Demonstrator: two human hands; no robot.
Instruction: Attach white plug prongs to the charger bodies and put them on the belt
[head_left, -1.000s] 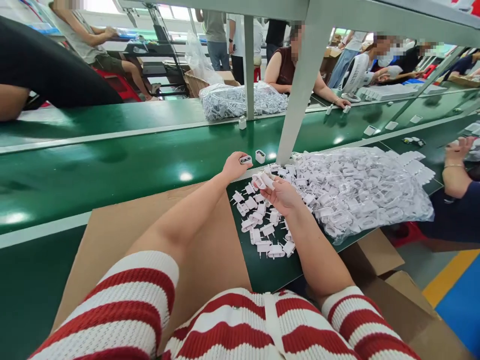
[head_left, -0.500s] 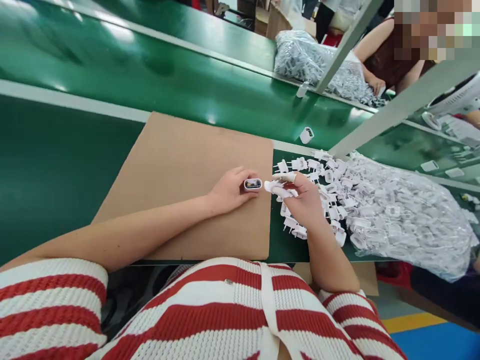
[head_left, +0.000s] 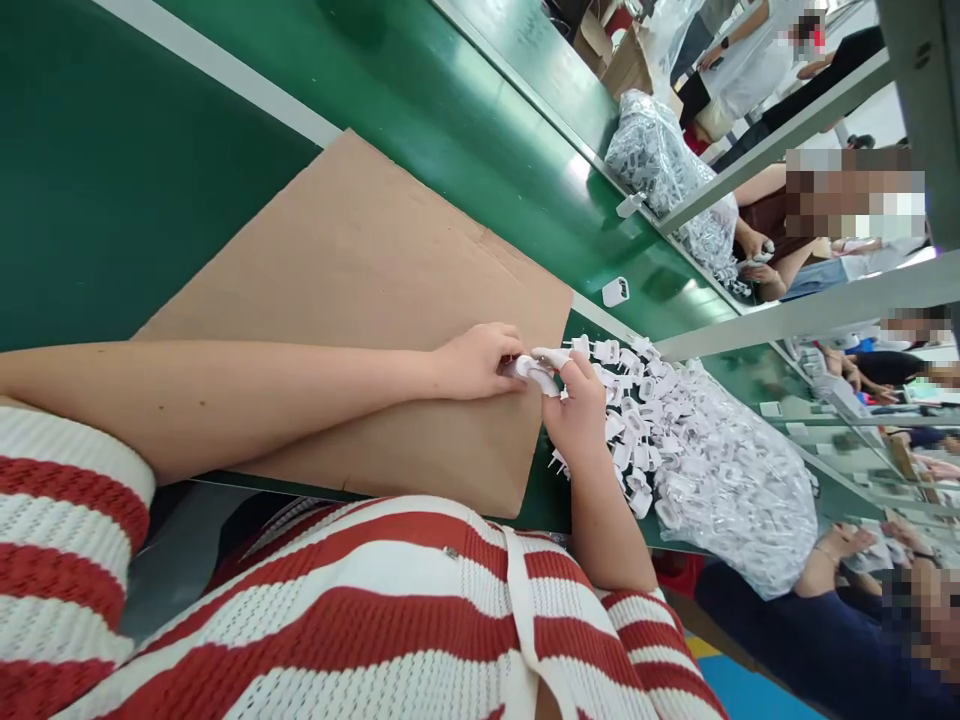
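Pressing white parts together, both hands grasping, cardboard sheet on green bench, seemingly factory.

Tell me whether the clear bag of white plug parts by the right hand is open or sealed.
Open. White plug parts spill loose from the clear bag onto the green table, reaching the right hand.

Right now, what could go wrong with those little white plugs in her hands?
The left hand and right hand pinch two small white plug pieces together above the cardboard sheet. They might slip and drop. Loose plugs lie heaped right beside the right wrist, so a nudge could scatter some off the green table edge. Their metal pins might also poke a finger.
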